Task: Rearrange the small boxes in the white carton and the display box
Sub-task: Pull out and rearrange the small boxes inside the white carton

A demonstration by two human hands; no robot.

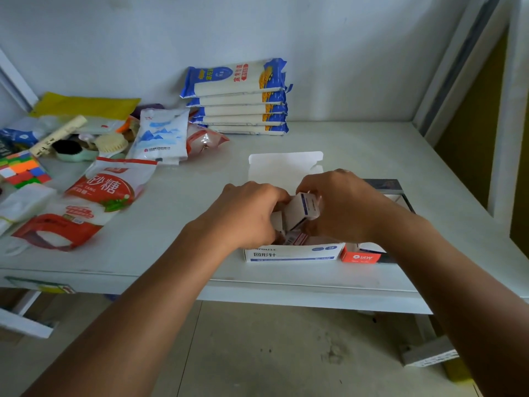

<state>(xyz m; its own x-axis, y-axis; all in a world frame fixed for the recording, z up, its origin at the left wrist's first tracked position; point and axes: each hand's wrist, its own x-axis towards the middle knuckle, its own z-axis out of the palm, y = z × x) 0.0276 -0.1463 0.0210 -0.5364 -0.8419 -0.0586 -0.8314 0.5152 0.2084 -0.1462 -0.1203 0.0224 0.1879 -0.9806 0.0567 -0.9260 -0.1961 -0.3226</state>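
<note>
Both hands are reached into the open white carton, lid flap raised behind. A small white box is gripped, tilted, by the right hand; the left hand is curled over more small boxes inside, exact grasp hidden. The display box, orange-fronted, is seated just beside the carton on its right, mostly hidden by the right forearm. A stack of 5 noodle packs is placed against the wall, sugar bags and a puzzle cube on the table at left.
</note>
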